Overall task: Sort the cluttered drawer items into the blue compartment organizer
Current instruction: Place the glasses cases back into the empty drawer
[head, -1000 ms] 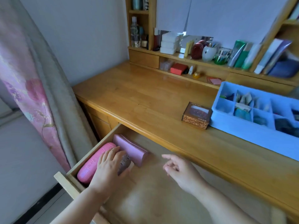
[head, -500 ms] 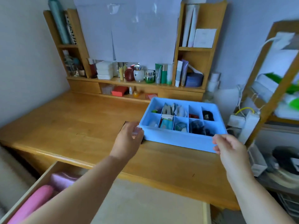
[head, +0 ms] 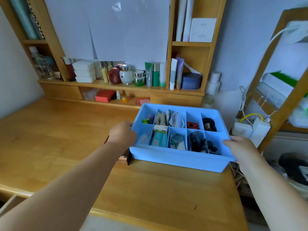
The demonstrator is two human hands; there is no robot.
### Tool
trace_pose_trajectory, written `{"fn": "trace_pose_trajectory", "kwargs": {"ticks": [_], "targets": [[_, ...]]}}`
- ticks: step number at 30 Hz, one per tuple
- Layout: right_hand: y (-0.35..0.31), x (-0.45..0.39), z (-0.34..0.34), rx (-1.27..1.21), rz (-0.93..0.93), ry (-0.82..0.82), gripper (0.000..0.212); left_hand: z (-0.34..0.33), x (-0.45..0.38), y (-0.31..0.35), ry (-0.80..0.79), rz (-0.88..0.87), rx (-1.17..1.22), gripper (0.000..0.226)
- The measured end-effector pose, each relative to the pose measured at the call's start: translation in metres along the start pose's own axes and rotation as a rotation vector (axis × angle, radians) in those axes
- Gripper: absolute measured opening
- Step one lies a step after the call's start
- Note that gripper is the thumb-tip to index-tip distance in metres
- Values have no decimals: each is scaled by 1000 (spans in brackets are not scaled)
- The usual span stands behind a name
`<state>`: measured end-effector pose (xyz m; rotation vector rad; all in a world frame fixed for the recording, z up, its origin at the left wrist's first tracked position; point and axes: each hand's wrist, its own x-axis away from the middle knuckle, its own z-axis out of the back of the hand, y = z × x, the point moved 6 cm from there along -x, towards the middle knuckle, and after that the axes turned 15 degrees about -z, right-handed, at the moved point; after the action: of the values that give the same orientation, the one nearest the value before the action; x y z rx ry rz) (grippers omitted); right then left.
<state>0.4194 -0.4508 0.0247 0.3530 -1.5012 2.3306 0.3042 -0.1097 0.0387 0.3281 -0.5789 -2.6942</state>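
Observation:
The blue compartment organizer (head: 180, 158) sits at the right end of the wooden desk (head: 66, 139), its front edge lifted slightly. Its cells hold small items: a blue tube, paper packets, a red hair tie, dark hair ties. My left hand (head: 122, 133) grips the organizer's left rim. My right hand (head: 241, 147) grips its right rim near the front corner. A small patterned box (head: 122, 160) peeks out under the organizer's left front corner, mostly hidden by my left forearm.
A shelf unit (head: 120, 87) with bottles, jars and boxes runs along the back of the desk. The open drawer (head: 10, 204) shows at the bottom left. A wooden rack (head: 283, 100) with cables and adapters stands right of the desk edge.
My view swung from the drawer up to the desk. My left hand left the drawer and moved past the patterned box to the organizer's left rim; my right hand closed on its right rim.

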Motion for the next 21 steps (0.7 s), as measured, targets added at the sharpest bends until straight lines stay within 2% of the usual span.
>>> {"fn": "trace_pose_trajectory", "kwargs": {"ticks": [7, 12, 17, 21], "targets": [[12, 12, 9, -94, 125, 23, 17, 15, 10, 11, 156, -99, 154, 25], [7, 61, 38, -139, 239, 30, 14, 49, 43, 19, 270, -133, 253, 27], [10, 135, 68, -201, 198, -152, 17, 91, 115, 15, 293, -104, 342, 25], [46, 193, 76, -136, 113, -307, 11, 110, 197, -5, 238, -96, 342, 26]]}}
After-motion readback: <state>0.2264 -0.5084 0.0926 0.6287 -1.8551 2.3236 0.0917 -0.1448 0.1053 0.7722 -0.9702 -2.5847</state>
